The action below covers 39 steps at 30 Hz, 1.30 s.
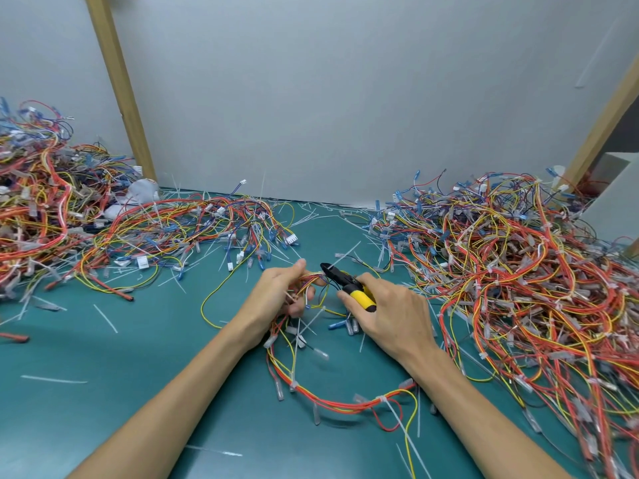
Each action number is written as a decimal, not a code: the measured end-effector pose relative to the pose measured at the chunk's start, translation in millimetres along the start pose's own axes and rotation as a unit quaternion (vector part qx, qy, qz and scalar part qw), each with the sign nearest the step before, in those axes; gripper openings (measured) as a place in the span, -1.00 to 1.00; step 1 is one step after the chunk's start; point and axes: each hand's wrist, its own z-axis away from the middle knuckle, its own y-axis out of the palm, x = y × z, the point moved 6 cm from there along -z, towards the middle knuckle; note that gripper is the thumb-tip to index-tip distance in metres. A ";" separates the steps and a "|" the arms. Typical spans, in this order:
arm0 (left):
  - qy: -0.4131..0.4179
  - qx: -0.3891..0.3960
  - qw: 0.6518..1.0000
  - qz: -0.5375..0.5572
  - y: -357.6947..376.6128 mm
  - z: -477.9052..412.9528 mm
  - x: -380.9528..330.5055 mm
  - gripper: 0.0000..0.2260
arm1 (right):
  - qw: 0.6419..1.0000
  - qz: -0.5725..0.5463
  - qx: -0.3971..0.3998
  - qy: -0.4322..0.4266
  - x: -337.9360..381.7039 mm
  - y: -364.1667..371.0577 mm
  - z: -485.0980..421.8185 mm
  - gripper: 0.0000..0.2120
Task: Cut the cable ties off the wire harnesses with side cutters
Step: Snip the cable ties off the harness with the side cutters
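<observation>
Head view: the wire harness [339, 406] lies mid-bench, its loop trailing toward you and its upper end gathered in your left hand [276, 295], fingers curled round the wires. Your right hand [390, 316] grips the yellow-handled side cutters [350, 286], tip at the bundle. You look mid-cut, so next seat the blades on the tie alone, clear of insulation. Harness piles [518, 271] flank the bench [103, 375].

Bright even overhead light, faint shadows below the gripped wire harness [345, 406], outer edges bowed and softly blurred
</observation>
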 end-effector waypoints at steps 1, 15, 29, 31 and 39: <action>-0.016 0.003 1.000 0.016 0.2 -0.6 1.2 -0.60 | 1.000 0.003 -0.001 0.000 -0.1 -0.3 0.1 -0.57; 0.011 0.031 0.999 -0.030 11.0 6.9 -5.7 -0.90 | 1.000 0.013 -0.024 -0.007 1.5 -3.4 -0.6 -0.60; 0.011 0.047 0.997 -0.058 10.1 6.2 -4.7 -0.92 | 1.000 -0.005 -0.018 -0.007 4.3 -6.4 -1.8 -0.69; -0.002 0.070 0.996 -0.059 8.2 6.5 -3.5 -0.91 | 1.000 -0.017 -0.021 -0.006 4.5 -7.4 -1.8 -0.68; -0.048 0.141 0.989 -0.007 11.7 11.0 -2.4 -0.80 | 0.999 -0.043 -0.018 -0.014 2.4 -5.5 -1.2 -0.67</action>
